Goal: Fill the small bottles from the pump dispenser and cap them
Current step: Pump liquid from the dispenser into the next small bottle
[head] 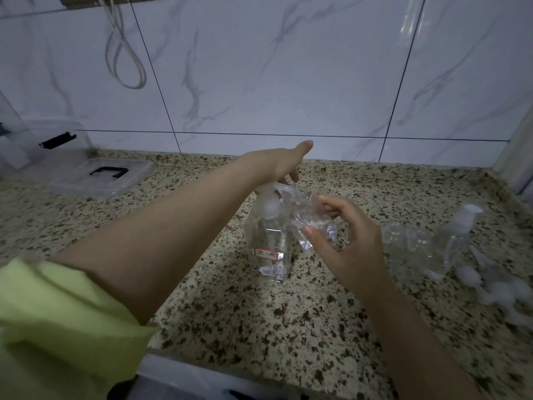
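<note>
One small bottle (313, 220), pinched by right hand (350, 246), sits at the pump dispenser (269, 226) under flat left hand (284, 166); other bottles (409, 243) wait uncapped near the surface's right edge.

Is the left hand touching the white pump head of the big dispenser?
Touching. In the head view the left hand lies on top of the pump head of the dispenser, with no gap visible between them.
</note>
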{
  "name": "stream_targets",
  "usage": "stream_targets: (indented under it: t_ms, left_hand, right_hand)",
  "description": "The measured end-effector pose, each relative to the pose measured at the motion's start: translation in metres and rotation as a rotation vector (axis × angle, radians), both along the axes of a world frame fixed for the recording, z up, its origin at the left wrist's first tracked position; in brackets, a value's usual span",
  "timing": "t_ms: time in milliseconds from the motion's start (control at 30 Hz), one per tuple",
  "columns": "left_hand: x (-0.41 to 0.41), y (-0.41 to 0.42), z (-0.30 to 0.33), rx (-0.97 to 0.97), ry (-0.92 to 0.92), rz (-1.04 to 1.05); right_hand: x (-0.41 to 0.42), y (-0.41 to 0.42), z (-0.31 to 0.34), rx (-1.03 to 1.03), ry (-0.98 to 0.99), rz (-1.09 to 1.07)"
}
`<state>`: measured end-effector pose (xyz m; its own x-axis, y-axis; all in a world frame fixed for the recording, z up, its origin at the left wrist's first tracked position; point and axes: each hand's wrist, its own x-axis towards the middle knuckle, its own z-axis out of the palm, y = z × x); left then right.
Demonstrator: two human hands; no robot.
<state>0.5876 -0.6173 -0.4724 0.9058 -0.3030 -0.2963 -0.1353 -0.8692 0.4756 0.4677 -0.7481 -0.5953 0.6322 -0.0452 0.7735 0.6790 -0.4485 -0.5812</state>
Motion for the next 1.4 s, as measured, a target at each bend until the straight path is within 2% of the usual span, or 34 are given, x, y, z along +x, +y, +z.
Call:
stream_targets:
  t_ms: [533,867,1000,1100,1267,1400]
  left_hand:
    - [0.0011,-0.0009,0.0003,0.03,0.032,0.0]
    - [0.0045,-0.0012,-0.0008,-0.027,-0.006,0.007]
    - [0.0028,-0.0028,0.0012,0.056,-0.004,0.01]
    - [-0.0004,-0.0002,0.0059,0.025,-0.049,0.001]
    - [-0.0012,-0.0032,0.0019,0.084,-0.02,-0.005]
    - [0.0025,-0.0027,0.0041,0.058,-0.014,-0.008]
  right_hand:
    - [-0.001,0.0028,-0.0007,0.009,0.018,-0.018]
    - [0.0004,-0.0001,-0.0022,0.012,0.017,-0.017]
    - [-0.0005,0.0009,-0.0023,0.013,0.016,-0.018]
    - [-0.0009,0.0007,-0.0014,0.042,0.018,0.013]
    - [0.0007,-0.0005,-0.0015,0.021,0.006,0.005]
    - [0.0,-0.0014,-0.0011,0.039,0.005,0.008]
